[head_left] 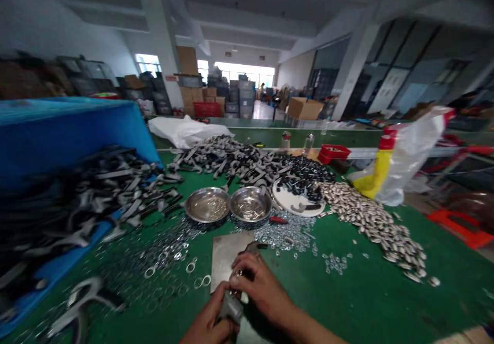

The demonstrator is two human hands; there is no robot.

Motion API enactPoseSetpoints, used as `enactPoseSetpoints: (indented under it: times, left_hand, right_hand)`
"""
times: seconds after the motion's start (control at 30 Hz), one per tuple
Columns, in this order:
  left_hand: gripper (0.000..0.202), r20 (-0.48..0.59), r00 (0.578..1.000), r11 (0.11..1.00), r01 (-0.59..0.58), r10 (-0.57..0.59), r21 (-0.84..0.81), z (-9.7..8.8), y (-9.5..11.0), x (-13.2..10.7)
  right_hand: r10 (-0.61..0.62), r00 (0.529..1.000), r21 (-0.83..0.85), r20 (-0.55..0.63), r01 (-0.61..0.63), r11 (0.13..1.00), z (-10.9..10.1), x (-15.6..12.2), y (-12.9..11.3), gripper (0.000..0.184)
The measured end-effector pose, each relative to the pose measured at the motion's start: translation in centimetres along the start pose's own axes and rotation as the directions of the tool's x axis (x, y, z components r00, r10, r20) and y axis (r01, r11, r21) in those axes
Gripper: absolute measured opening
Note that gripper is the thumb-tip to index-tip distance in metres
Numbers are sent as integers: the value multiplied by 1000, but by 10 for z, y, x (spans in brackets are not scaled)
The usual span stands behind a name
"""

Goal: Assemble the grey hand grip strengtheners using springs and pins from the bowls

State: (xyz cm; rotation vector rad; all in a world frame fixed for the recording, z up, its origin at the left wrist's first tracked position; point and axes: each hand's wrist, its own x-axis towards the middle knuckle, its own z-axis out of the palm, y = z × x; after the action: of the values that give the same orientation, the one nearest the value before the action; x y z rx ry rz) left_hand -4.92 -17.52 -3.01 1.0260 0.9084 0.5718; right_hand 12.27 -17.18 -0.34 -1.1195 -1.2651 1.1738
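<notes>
My left hand (pixel 214 319) is closed around a grey metal tool part (pixel 231 307) at the bottom middle. Just above it, my right hand (pixel 264 285) has its fingers pinched together at a small shiny metal piece (pixel 239 272), blurred and partly covered by the fingers. A dark curved metal piece (pixel 253 247) shows beyond the right fingertips; whether it joins the held part is hidden. Both hands are over a flat metal plate (pixel 224 251) on the green table (pixel 347 308). Loose metal rings (pixel 190 267) lie left of the plate.
Two steel bowls (pixel 207 220) (pixel 250 219) hold small parts. Heaped tool parts (pixel 227 159) lie behind them, and more fill a blue bin (pixel 69 123) on the left. A white plate (pixel 293 207), a pile of oval metal pieces (pixel 370 220) and a plastic bag (pixel 409 154) stand right.
</notes>
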Motion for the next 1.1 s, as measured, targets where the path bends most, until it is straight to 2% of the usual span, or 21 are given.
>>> enactPoseSetpoints:
  times: [0.1, 0.13, 0.2, 0.27, 0.33, 0.47, 0.53, 0.57, 0.6, 0.67, 0.73, 0.8, 0.93, 1.03, 1.1]
  left_hand:
    - [57, 154, 986, 974, 89, -57, -206, 11, -5, -6]
    - [53, 159, 984, 965, 113, -77, -238, 12, -6, -5]
    - [42, 65, 995, 966, 92, -78, -243, 12, -6, 0]
    - [36, -108, 994, 979, -34, 12, -200, 4, -1, 4]
    - [34, -235, 965, 979, -152, 117, -136, -9, 8, 5]
    - [37, -256, 957, 986, -158, 139, -56, -33, 26, 11]
    - [36, -279, 946, 985, -173, 167, 3, -33, 26, 19]
    - [35, -307, 931, 980, -196, 195, 27, -30, 24, 24]
    - [35, -346, 911, 973, -226, 226, 41, -26, 21, 29]
    - [35, -434, 858, 957, -289, 274, 34, -19, 18, 39]
    - [34, -517, 800, 938, -346, 305, 19, -15, 18, 46]
    - [34, -571, 750, 918, -396, 335, 18, -20, 24, 46]
    - [34, -614, 691, 883, -469, 381, 19, -49, 39, 26]
    - [32, -659, 647, 872, -489, 385, 29, -74, 41, 5]
    - [31, -681, 626, 890, -449, 379, 82, -84, 36, -5]
  right_hand:
    - [39, 993, 16, 110, -41, 999, -5, -6, 3, 22]
    - [47, 989, -6, 140, -46, 999, -7, -9, 7, 22]
    - [27, 989, -119, 145, -10, 993, -19, -16, 16, 20]
    - [-25, 998, -293, 60, 41, 955, -48, -24, 26, 18]
    - [-74, 994, -442, -75, 33, 896, -91, -33, 35, 16]
    - [-89, 947, -609, -308, -125, 783, -175, -48, 46, 17]
    - [-88, 939, -674, -333, -171, 719, -195, -45, 49, 21]
    - [-88, 942, -693, -325, -174, 700, -198, -40, 50, 22]
    - [-92, 949, -707, -302, -158, 690, -195, -33, 50, 22]
    - [-109, 976, -747, -189, -71, 661, -175, -10, 50, 23]
    - [-129, 992, -789, -15, 67, 611, -142, 19, 48, 24]
    - [-140, 980, -794, 142, 197, 576, -104, 50, 46, 24]
    - [-145, 937, -746, 317, 341, 571, -35, 102, 49, 19]
    - [-123, 910, -737, 395, 394, 549, 1, 128, 56, 16]
    - [-99, 911, -755, 401, 390, 527, 20, 141, 62, 15]
